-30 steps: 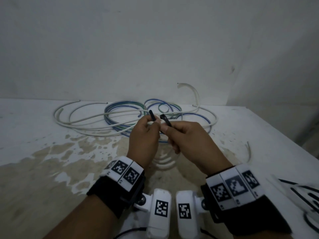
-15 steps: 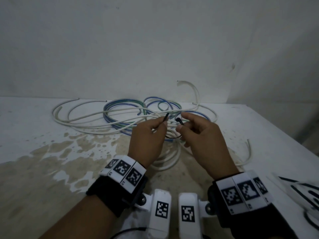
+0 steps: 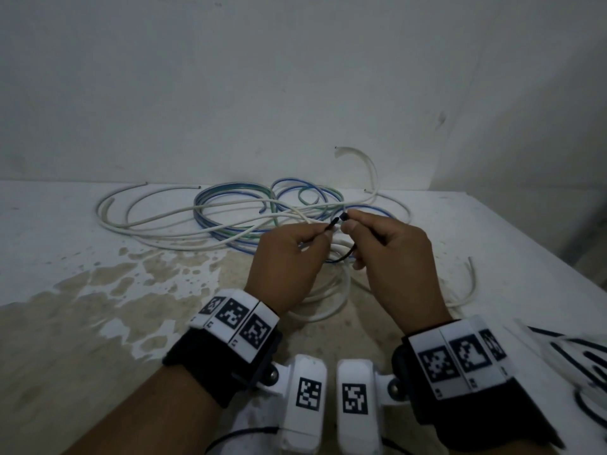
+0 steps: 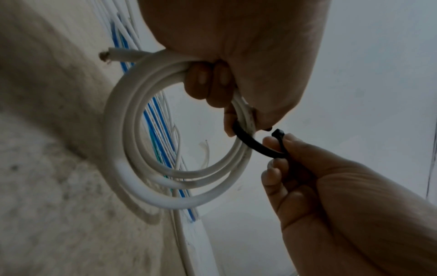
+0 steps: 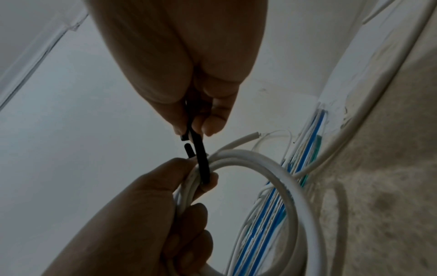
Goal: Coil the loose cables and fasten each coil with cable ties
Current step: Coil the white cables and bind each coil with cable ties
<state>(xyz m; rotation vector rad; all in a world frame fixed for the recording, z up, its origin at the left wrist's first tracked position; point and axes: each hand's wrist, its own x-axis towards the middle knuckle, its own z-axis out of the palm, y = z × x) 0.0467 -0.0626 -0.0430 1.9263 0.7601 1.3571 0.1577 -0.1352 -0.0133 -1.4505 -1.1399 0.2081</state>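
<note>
Left hand (image 3: 289, 257) grips a white cable coil (image 4: 132, 149), fingers curled round its bundled loops, and pinches the tail end of a black cable tie (image 4: 255, 145) between thumb and forefinger. Right hand (image 3: 394, 257) pinches the head end of the same tie, other fingers curled in. The tie loops under the coil's strands and comes up on both sides; in the right wrist view the tip and the head sit just beside each other, a small gap between them, not threaded. Both hands are held up off the worktop (image 3: 65, 290), close together, fingertips nearly meeting at centre. The coil hangs below the left hand, three or so loops, one cut end sticking out to the side. Behind the hands, loose white cables (image 3: 147, 218) sprawl in wide arcs, with blue and green cables (image 3: 230, 198) tangled among them near the wall (image 3: 295, 77). One white end curls up against the wall. Worktop surface is white with worn brownish patches on the near left. Its right edge runs diagonally just right of the right hand; a white sheet with black cable ties (image 3: 574, 356) lies at the near right corner. Open room on the left side of the worktop; back is closed by the wall.
</note>
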